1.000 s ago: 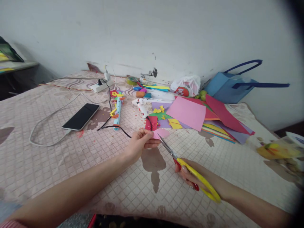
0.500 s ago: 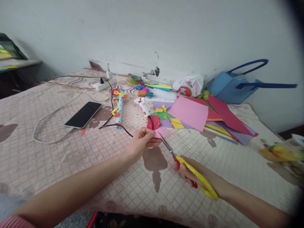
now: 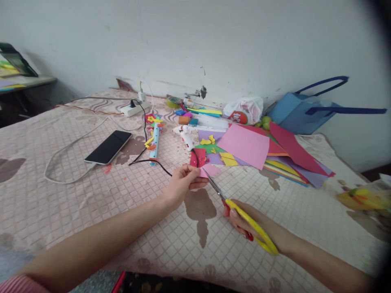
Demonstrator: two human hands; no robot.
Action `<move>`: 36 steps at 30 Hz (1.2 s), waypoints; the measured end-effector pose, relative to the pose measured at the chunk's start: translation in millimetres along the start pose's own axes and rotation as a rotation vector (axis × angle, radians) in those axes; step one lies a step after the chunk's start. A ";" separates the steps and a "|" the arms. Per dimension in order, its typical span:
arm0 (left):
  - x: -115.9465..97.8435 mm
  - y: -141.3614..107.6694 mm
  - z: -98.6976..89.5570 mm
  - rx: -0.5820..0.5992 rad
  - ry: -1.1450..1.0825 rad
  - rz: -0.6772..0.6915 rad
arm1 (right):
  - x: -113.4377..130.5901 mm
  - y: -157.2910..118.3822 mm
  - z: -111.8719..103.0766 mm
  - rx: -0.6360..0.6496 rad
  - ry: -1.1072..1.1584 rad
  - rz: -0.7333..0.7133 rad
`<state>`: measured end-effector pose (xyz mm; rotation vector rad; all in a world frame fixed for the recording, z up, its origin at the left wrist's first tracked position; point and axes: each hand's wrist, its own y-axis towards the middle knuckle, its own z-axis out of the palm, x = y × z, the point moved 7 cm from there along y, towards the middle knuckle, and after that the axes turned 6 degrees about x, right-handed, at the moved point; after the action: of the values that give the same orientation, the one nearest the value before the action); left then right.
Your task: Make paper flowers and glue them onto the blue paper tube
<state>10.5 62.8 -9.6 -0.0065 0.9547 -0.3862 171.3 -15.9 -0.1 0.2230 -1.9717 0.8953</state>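
Between the thumb and fingers of my left hand is a small piece of pink paper. My right hand grips scissors with one yellow and one red handle. Their blades point up and left, with the tips at the pink paper. Just behind the paper lies a red piece, crossed by the black cord of a white glue gun. Left of the glue gun lies a light blue strip decorated with colourful cut-out shapes.
A phone on a white cable lies at left, near a power strip. Coloured sheets spread at right, before a blue bag and a white plastic bag. Tape lies by the wall.
The view has shifted slightly. Both hands keep their grips on the paper and scissors, and the scissor handles look drawn slightly closer together.
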 end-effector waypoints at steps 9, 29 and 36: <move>-0.9 0.3 0.0 0.009 -0.002 0.004 | -3.5 2.2 -0.8 -0.021 -0.050 0.015; -2.4 -0.3 1.0 -0.010 -0.025 -0.011 | 3.4 1.9 2.3 -0.023 0.036 0.105; -2.2 0.0 0.3 -0.010 -0.023 -0.014 | 6.9 1.5 3.2 -0.045 0.046 0.160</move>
<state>9.6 63.4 -7.7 -0.0267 0.9347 -0.3937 164.6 -15.6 3.8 0.0192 -1.9856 0.9480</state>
